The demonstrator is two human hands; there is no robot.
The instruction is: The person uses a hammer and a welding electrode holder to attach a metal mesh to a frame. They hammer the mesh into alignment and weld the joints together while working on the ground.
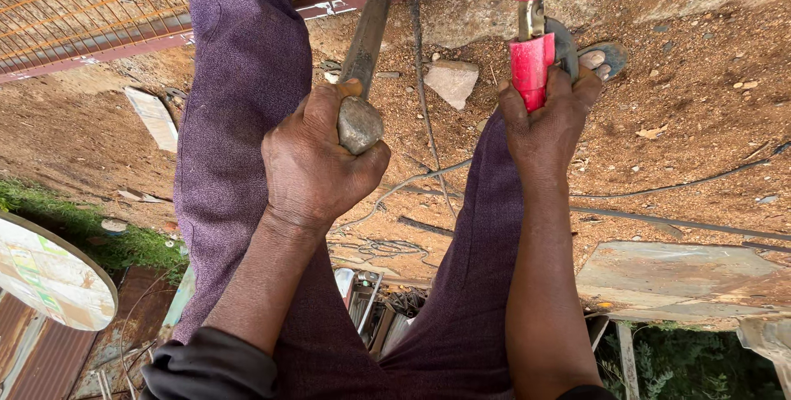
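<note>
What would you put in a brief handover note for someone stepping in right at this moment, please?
Left hand: closed around the butt end of a worn grey metal tool, whose shaft points away toward the ground.
Right hand: gripping the red handle of a second tool; its upper part runs out of view.
Surroundings: the person's legs in purple trousers span bare reddish soil, with a pale stone and loose wires between them, and a wire-mesh frame at upper left.
Done or left: both tools are in hand; what they are working on cannot be seen.
</note>
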